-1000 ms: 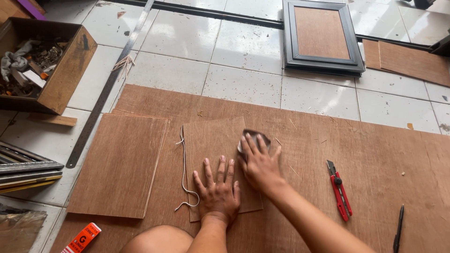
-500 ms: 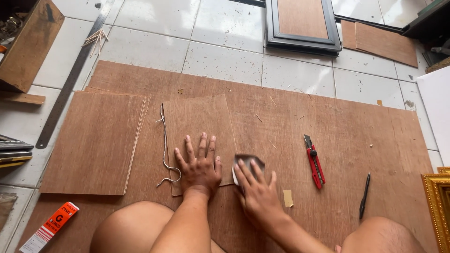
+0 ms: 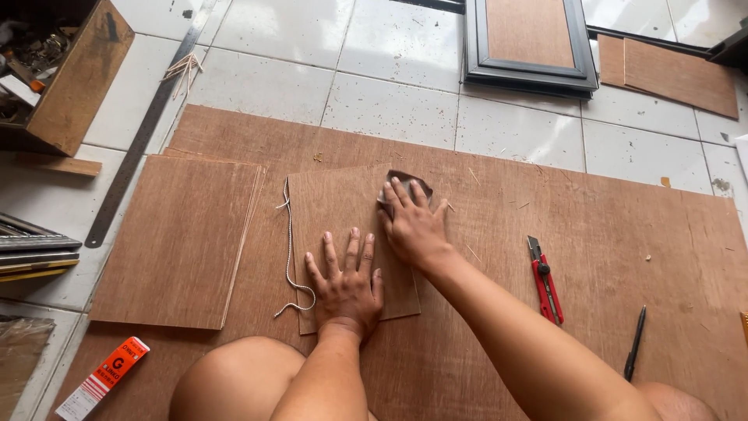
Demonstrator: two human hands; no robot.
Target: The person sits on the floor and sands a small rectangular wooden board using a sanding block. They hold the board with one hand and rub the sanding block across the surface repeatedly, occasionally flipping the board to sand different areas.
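Plywood panel (image 3: 335,210): left hand (image 3: 347,284) flat, fingers spread; right hand (image 3: 413,226) fingers press sandpaper (image 3: 405,181).

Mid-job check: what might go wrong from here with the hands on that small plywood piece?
The left hand alone pins the small plywood panel; if it lifts, the panel may slide on the large sheet. The right hand rubs a dark sanding pad near the panel's far edge, so fingers could catch splinters there. The red utility knife lies close beside the right forearm; whether its blade is out is unclear.
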